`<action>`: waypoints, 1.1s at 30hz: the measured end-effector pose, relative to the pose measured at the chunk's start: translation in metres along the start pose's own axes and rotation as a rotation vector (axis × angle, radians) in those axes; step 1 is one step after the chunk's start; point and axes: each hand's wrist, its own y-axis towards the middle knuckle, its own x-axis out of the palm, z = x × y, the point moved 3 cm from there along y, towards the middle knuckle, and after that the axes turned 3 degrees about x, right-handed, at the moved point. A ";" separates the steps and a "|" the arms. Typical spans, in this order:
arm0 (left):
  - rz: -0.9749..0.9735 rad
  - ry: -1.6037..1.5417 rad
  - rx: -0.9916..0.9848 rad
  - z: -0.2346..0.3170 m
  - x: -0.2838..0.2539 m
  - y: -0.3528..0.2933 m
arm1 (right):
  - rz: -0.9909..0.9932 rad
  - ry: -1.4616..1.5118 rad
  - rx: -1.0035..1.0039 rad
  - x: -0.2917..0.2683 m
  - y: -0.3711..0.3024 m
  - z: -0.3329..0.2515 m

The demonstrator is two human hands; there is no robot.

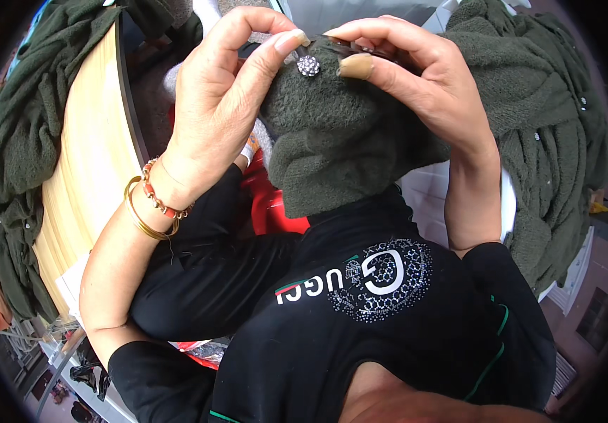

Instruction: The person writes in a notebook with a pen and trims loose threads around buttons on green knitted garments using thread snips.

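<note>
A dark green fuzzy knit garment (332, 162) is bunched over my lap. A round, sparkling rhinestone button (308, 66) sits on its upper fold. My left hand (223, 99) is closed in a pinch at the fabric's top edge, its thumb and index fingertips just above the button; whatever lies between them is too small to make out. Opposite it, my right hand (424, 74) is closed around a dark, slim object (350, 48), largely hidden by the fingers, at the same fold. A tan covering (356, 67) wraps the right thumb's tip.
More green knit fabric (551, 141) with small shiny buttons drapes over a white surface at right. Another green heap (18, 155) hangs over the pale wooden tabletop (82, 162) at left. Below the garment shows a red seat (269, 201).
</note>
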 end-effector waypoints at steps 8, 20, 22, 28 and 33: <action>-0.009 -0.010 0.010 0.001 0.003 -0.003 | -0.066 -0.007 0.018 -0.001 0.002 -0.002; -0.082 0.065 0.015 0.000 0.005 -0.003 | -0.190 0.073 0.080 -0.004 0.004 0.001; -0.134 0.146 0.121 0.002 0.006 -0.003 | -0.238 0.056 0.055 -0.004 0.006 0.006; -0.167 0.162 0.112 0.004 0.009 -0.001 | -0.456 0.222 -0.546 -0.008 0.019 0.005; -0.049 0.271 -0.034 0.029 0.035 -0.008 | -0.444 0.164 -0.483 -0.006 0.018 0.001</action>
